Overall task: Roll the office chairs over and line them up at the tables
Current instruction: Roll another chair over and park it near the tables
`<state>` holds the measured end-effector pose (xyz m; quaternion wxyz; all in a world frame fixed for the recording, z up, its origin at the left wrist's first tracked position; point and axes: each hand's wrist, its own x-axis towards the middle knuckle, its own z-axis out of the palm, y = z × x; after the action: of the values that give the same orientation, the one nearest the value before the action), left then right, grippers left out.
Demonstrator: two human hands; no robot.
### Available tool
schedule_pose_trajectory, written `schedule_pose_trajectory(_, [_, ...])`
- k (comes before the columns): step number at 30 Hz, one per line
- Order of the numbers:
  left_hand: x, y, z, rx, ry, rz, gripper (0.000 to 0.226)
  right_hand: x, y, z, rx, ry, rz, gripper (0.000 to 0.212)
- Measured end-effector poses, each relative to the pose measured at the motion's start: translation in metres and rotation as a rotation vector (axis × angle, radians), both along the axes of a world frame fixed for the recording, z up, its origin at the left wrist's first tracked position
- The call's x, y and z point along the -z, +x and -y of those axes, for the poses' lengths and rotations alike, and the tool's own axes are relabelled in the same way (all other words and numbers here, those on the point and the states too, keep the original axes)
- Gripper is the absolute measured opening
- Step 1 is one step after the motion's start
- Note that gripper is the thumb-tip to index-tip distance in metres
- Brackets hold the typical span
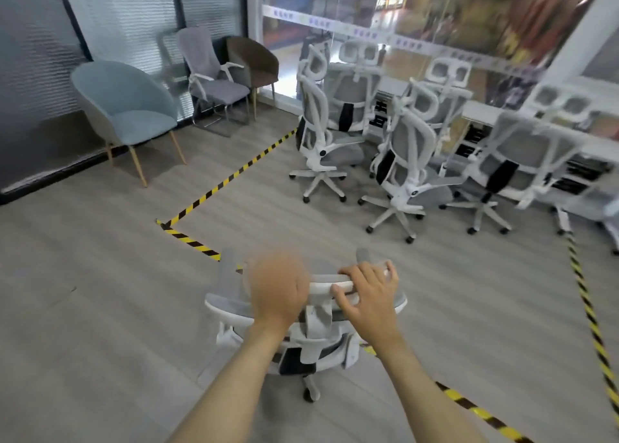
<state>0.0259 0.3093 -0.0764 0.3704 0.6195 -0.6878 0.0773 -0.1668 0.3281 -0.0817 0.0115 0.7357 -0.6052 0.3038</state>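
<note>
The right hand (365, 295) curls its fingers (363, 268) over the white headrest (321, 279) of one office chair (315, 359) on the near floor. The blurred left hand (278, 292) hovers at the same headrest, grip unclear. At least five more office chairs (402, 161) cluster ahead by the tabletops (482, 111).

Ahead of the near office chair (323, 280), bare floor (268, 214) lies open from 11 to 12 o'clock, crossed only by flat striped tape (231, 178). From 1 to 2 o'clock the white office chairs (407, 147) crowd together in front of the worktop (482, 109), their wheeled bases close and the gaps between them narrow. At 10 o'clock a blue armchair (127, 107) stands against the glass wall (33, 74), with a grey chair (214, 74) and a brown chair (254, 60) filling the corner at 11.
</note>
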Motion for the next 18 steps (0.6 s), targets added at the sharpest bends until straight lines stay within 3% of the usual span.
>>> schedule_pose_trajectory(7, [-0.001,-0.091,0.016,0.162,-0.005,0.013,0.027,-0.002,-0.086,-0.019,0.148,0.04,0.059,0.039])
schedule_pose_trajectory(18, [0.006,-0.232,0.053,0.313,0.03,0.058,0.03,0.014,-0.209,-0.011,0.386,-0.154,0.073,0.039])
